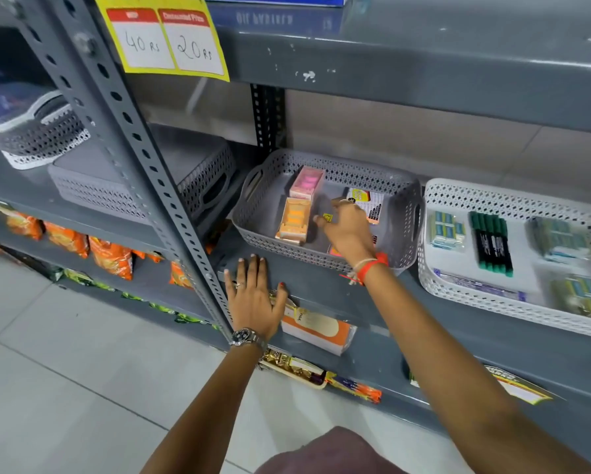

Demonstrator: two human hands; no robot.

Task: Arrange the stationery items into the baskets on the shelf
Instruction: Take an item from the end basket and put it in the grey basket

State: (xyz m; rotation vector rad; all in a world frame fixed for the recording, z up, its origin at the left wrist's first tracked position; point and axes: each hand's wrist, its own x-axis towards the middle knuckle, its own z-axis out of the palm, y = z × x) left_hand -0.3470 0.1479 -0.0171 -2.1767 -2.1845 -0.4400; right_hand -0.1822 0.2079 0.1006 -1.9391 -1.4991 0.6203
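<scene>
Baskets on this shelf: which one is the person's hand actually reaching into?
The grey basket in the middle; the right hand is inside it, beside the orange box. The white basket to its right holds markers and is untouched.

The yellow price sign (162,37) reads "40 Rs" and "20 Rs".

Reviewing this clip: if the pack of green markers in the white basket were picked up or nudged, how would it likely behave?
The green markers look bundled side by side, so they would probably lift as one stiff block. Lying flat in the white basket, the pack seems unlikely to roll, unlike single round barrels. A glossy wrap, if that is what binds them, might slide easily on the smooth floor.
</scene>
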